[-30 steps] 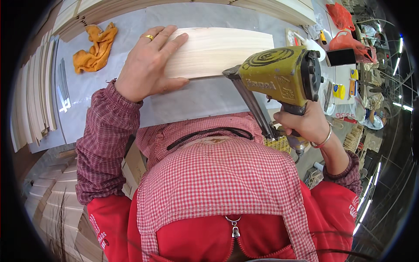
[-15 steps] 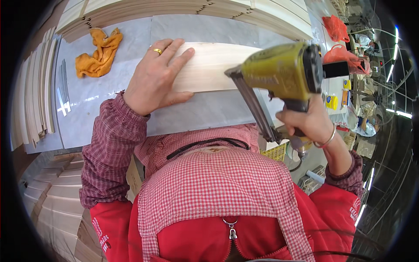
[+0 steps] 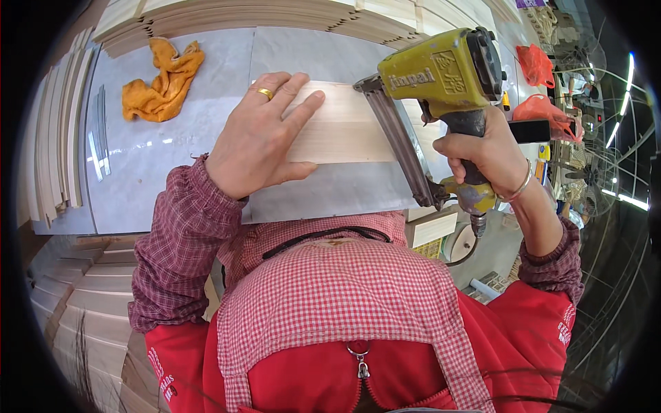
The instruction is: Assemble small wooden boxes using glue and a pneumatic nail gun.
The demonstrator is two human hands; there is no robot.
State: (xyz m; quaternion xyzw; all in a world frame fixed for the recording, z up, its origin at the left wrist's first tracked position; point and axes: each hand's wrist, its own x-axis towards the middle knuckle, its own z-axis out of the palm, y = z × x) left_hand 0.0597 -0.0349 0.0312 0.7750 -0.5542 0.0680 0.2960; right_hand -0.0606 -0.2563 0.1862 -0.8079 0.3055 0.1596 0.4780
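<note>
A pale wooden board [image 3: 341, 127] lies on the grey marbled table in front of me. My left hand [image 3: 265, 131] rests on the board's left end, fingers spread, a gold ring on one finger. My right hand [image 3: 485, 155] is wrapped round the black grip of a yellow-green nail gun [image 3: 434, 76]. The gun's nose points left, above the far part of the board, and its long magazine slants down toward me across the board's right part. Whether the nose touches the wood I cannot tell.
An orange cloth [image 3: 162, 82] lies at the left of the table [image 3: 206, 186]. Stacked wooden strips [image 3: 275, 15] run along the back, and more boards [image 3: 58, 138] stand at the left edge. Red plastic bags [image 3: 536, 65] sit to the right. An air fitting [image 3: 478, 224] hangs under the gun.
The nail gun in my right hand has moved up and slightly left, and is sharper now. My left hand and the board appear slightly lower and further right in view.
</note>
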